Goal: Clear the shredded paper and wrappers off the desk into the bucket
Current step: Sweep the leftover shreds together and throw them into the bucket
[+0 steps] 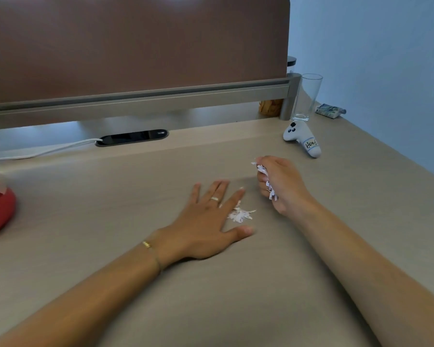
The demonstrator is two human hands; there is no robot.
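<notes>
1. Hands work the desk [110,196] near the loose shreds [241,215], the landmark here: the left hand [206,221] lies flat with fingers spread and holding nothing, its forefinger touching that pile, apparently to rake it together.
2. Right hand [281,181], just right of the shreds, has its fingers curled tight round a wad [267,181] of paper, likely to carry it off.
3. Wrapper [330,110] lies well beyond, far right; the bucket is out of view.
4. Count: two hands, one pile, one wad, one wrapper, one glass [306,98].
</notes>
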